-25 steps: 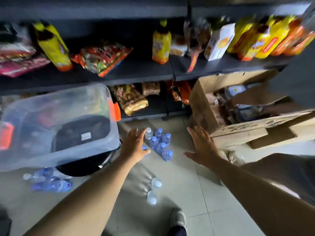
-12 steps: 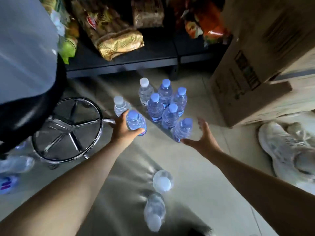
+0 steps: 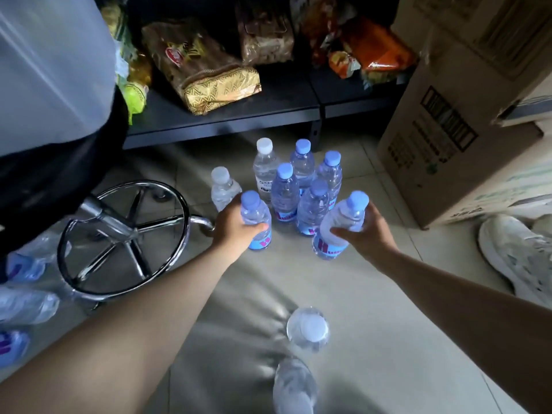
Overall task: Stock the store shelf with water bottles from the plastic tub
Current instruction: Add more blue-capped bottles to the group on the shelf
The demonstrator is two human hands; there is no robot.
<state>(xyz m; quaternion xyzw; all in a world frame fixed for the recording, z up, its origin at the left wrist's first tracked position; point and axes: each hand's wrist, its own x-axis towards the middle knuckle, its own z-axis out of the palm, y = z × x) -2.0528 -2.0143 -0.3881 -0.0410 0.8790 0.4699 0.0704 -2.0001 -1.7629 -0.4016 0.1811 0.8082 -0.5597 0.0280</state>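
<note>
Water bottles, small clear plastic ones with pale blue or white screw caps, stand in a tight cluster [image 3: 295, 186] on the tiled floor just in front of the dark metal bottom shelf [image 3: 227, 115], and none of them is on the shelf yet. The left hand [image 3: 236, 227] has its fingers and thumb curled round the nearest blue-capped bottle with the blue and red label [image 3: 256, 224], which looks upright with its base at or near the floor. The right hand [image 3: 366, 231] grips a second blue-capped bottle with a red-lettered label [image 3: 339, 227], tilted so its cap leans away from the person and toward the cluster. The main risk, as I judge it, is that tilt: the leaning bottle is just beside its upright neighbours, and swinging it out could clip one and topple several, since they stand touching or nearly so. The white-capped bottle [image 3: 222, 188] behind the left hand's knuckles could be knocked the same way. The chrome ring base of the stool [image 3: 125, 237] sits close to the left wrist and may snag it on the lift. Two more clear bottles [image 3: 301, 348] stand on the floor between the forearms, where a lowered arm could tip them. The shelf is already crowded with gold and brown snack bags [image 3: 206, 70], leaving little bare surface for placing bottles.
</note>
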